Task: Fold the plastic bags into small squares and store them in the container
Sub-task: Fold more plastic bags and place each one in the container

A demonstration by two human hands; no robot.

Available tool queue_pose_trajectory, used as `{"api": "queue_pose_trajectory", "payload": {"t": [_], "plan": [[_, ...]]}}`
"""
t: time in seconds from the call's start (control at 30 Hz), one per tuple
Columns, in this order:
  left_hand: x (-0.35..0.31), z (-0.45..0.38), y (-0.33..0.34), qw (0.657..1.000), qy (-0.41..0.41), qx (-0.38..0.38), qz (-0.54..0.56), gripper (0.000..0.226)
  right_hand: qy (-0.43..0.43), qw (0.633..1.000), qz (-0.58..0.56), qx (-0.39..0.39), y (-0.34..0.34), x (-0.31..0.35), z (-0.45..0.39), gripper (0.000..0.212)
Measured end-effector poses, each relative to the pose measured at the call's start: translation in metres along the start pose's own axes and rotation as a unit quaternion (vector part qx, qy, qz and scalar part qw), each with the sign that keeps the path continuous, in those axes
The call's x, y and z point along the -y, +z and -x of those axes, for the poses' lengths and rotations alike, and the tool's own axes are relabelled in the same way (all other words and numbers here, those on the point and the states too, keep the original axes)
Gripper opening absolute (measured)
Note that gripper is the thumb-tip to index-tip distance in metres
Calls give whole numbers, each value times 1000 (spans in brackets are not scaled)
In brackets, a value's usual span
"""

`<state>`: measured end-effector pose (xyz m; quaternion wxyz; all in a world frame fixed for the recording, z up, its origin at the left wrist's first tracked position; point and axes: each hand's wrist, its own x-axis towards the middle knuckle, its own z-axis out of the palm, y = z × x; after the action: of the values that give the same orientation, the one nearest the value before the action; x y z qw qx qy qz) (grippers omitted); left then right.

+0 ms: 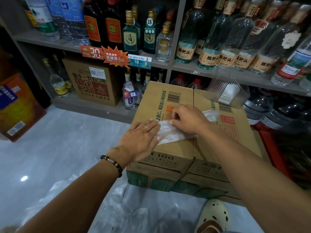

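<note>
A clear plastic bag [170,132], folded into a narrow strip, lies across the top of a cardboard box [181,96]. My left hand [140,137] presses flat on the strip's left end with straight fingers. My right hand [188,119] pinches the strip near its middle with curled fingers, and the bag's far end [210,115] sticks out past that hand. A clear plastic container [227,93] with several folded bags standing inside sits at the box's back right corner.
The box rests on another carton [154,175] on a pale tiled floor. More loose plastic bags [131,207] lie on the floor below. Shelves of bottles [210,47] rise right behind. A red crate [272,145] stands at the right. My shoe [213,216] is near the carton.
</note>
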<state>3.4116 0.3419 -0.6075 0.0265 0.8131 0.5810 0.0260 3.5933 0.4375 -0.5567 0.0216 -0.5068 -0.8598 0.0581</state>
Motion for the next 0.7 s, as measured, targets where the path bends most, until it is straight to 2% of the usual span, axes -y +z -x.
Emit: {"api": "queue_pose_trajectory", "payload": {"t": [0.07, 0.17, 0.27, 0.37, 0.6, 0.7], "plan": [[2, 1, 0, 1000, 4, -1, -9, 83, -10, 999, 40, -22, -1, 6, 5, 12], [0, 2, 0, 1000, 3, 7, -19, 86, -51, 997, 27, -55, 10, 19, 26, 36], [-3, 2, 0, 1000, -7, 21, -21, 89, -79, 996, 10, 42, 32, 27, 52, 59], [-2, 1, 1, 1000, -9, 15, -20, 88, -37, 994, 28, 103, 42, 7, 54, 69], [-4, 1, 1, 1000, -15, 16, -12, 86, 10, 991, 51, 121, 28, -54, 44, 76], [-3, 1, 1, 1000, -19, 13, -19, 86, 35, 992, 66, 103, 24, -66, 42, 79]]}}
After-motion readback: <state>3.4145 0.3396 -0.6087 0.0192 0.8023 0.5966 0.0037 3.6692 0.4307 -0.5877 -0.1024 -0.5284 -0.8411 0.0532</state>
